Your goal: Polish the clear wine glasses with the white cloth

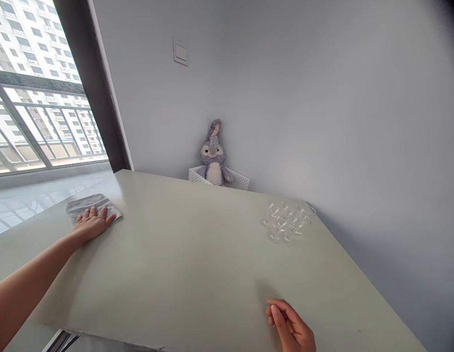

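A grey cloth [91,200] lies near the left edge of the pale table [183,254]. My left hand [92,225] rests flat on the cloth's near part, its fingers spread and its arm stretched out from the lower left. Over the table's near right part, my right hand [291,325] is curled with thumb and fingertips brought together, and nothing shows between them. Several clear, round transparent pieces [281,224] are grouped at the table's right side, beyond my right hand and apart from it.
A plush rabbit [214,164] sits in a white perforated basket [241,182] behind the table's far edge. Grey walls stand behind and to the right. On the left are a dark door frame [91,73] and a balcony railing [47,105].
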A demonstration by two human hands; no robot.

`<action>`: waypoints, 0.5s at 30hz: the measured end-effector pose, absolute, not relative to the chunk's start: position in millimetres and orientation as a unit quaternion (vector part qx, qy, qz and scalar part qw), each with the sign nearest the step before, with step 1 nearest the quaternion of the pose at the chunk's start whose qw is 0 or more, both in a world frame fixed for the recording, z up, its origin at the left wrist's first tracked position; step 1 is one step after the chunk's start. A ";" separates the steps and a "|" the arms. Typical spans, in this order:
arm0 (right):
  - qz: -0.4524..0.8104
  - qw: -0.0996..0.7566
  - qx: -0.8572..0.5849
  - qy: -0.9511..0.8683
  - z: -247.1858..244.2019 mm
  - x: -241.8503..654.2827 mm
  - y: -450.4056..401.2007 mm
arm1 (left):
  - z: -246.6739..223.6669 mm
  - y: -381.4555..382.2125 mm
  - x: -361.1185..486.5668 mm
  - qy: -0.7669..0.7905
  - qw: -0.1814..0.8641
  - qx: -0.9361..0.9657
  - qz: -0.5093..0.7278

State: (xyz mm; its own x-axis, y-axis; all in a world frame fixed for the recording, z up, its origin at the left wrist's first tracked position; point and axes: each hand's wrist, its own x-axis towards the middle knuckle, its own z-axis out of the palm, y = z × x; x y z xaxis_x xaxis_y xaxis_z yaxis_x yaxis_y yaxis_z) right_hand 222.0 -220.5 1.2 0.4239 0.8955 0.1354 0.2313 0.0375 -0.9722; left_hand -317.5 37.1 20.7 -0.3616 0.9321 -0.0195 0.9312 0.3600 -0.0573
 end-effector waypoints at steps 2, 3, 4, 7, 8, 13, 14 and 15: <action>0.302 0.564 -0.617 -0.457 -0.8 226.0 -221.4 | 15.4 31.2 -293.1 -0.794 0.013 -0.608 0.028; 0.302 0.569 -0.615 -0.456 -1.8 227.5 -221.9 | 12.2 27.9 -279.4 -0.776 0.014 -0.630 0.028; 0.299 0.577 -0.613 -0.450 -2.7 228.5 -222.3 | 8.7 24.2 -264.3 -0.757 0.014 -0.652 0.029; 0.293 0.610 -0.604 -0.421 -4.1 229.4 -223.9 | -0.5 8.2 -210.6 -0.686 0.008 -0.727 0.025; 0.293 0.621 -0.599 -0.412 -4.2 229.4 -224.5 | -2.4 0.6 -190.2 -0.645 0.004 -0.764 0.011; 0.288 0.672 -0.576 -0.365 -5.6 230.2 -226.9 | -0.5 -49.1 -83.0 -0.421 -0.032 -0.904 -0.072; 0.288 0.680 -0.571 -0.359 -6.0 230.0 -227.4 | 1.2 -59.4 -62.0 -0.383 -0.040 -0.920 -0.076; 0.290 0.685 -0.566 -0.357 -6.1 229.4 -227.8 | 2.9 -69.1 -41.4 -0.346 -0.050 -0.934 -0.076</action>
